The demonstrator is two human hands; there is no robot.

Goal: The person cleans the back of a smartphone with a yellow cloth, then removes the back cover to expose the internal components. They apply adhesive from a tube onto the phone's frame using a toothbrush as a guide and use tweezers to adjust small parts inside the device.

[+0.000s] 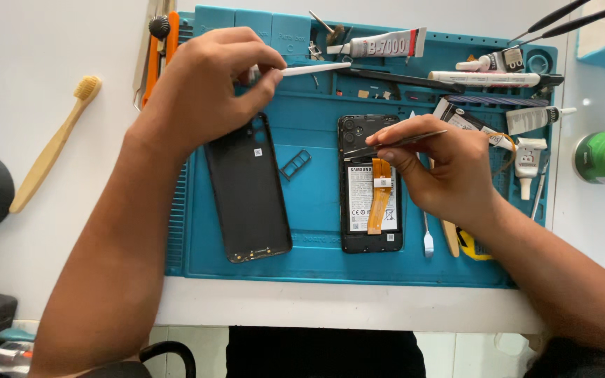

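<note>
Two hands work over the blue mat mid-counter: the right hand pinches tweezers above the opened phone, the left hand grips a white spudger. A slip could likely tear the orange flex cable.

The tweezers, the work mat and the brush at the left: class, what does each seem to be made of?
Tweezers: apparently metal, grey and glinting. Work mat: probably silicone or rubber, matte blue with moulded compartments. Brush: likely bamboo or wood, pale tan and matte.

A white table carries a teal repair mat and a bamboo toothbrush.
</note>
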